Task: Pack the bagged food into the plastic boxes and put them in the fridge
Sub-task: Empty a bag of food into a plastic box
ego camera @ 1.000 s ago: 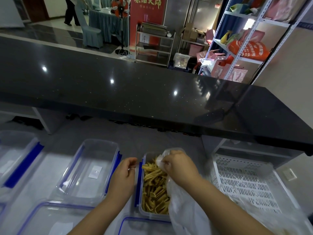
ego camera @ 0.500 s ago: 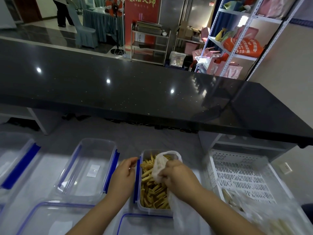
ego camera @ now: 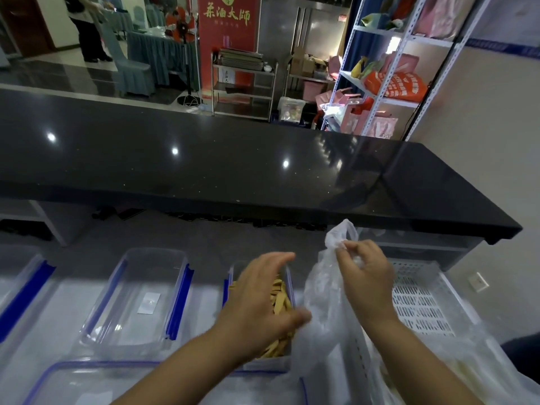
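The right hand [ego camera: 365, 267] pinches the limp plastic bag [ego camera: 323, 290], raised just right of the box [ego camera: 263, 366]; the left hand [ego camera: 260, 299], fingers loose and straight, holds nothing above the yellow strips [ego camera: 280, 298] in it; best level them below the rim.

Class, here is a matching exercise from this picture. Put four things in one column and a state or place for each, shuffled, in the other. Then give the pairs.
Column one:
1 left hand
2 right hand
3 clear box with the white label
4 white slotted crate

Column two:
a holds no food
b pinches the plastic bag
c spread open over the box of yellow strips
d right of both hands, partly behind the plastic bag

Pairs: 1-c; 2-b; 3-a; 4-d
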`<state>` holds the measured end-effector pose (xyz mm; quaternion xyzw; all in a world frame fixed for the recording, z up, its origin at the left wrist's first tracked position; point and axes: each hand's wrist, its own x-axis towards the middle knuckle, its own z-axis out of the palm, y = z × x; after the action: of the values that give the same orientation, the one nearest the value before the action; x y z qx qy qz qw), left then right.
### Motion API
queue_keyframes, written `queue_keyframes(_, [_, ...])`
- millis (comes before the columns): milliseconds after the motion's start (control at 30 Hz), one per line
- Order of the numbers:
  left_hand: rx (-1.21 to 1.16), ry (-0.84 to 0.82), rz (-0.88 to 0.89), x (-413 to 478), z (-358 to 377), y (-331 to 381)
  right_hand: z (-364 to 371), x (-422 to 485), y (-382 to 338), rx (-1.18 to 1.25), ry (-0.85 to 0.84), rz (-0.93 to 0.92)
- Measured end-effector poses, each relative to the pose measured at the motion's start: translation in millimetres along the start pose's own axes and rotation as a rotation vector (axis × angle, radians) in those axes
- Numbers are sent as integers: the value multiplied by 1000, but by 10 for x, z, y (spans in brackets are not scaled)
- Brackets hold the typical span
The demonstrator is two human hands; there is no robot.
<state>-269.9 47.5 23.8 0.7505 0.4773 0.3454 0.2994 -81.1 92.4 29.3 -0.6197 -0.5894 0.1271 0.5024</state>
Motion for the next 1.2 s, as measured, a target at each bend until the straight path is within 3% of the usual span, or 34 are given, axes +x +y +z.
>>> queue_keyframes(67, [265, -139, 208, 14, 107, 113, -36, -17, -15, 148, -13, 116])
queue_keyframes(133, [515, -129, 425, 80, 250, 114, -107, -22, -41, 261, -64, 224])
queue_keyframes(200, [607, -80, 449, 196, 345, 109, -231, -44, -81, 355, -145, 298])
queue_keyframes(267, [552, -55, 398, 345, 379, 186, -384, -55, -73, 434, -223, 314])
queue_keyframes(467, [547, -214, 441, 642, 645, 419, -764, -58, 160, 529, -351, 273])
queue_keyframes(567, [398, -231, 374, 777, 832, 591, -974, 60, 350, 388, -273, 166])
queue_keyframes(700, [282, -80, 248, 1090, 1157, 789, -1339, 383, 790, 17, -80, -2])
queue_keyframes(767, [298, -68, 196, 1263, 1363, 828, -1468, 488, 974, -140, -119, -66])
queue_keyframes(867, [336, -98, 131, 1479, 1702, 755, -1543, 567, 1258, -346, -305, -104])
queue_keyframes(1000, [403, -243, 38, 1579, 2097, 564, -1454, 571, 1668, -720, -490, -195])
queue_keyframes(1100, [454, -379, -30, 1517, 2269, 446, -1368, 530, 1910, -828, -531, -195])
queue_keyframes(1200, [556, -364, 36, 1446, 2306, 342, -1348, 510, 2055, -943, -544, -208])
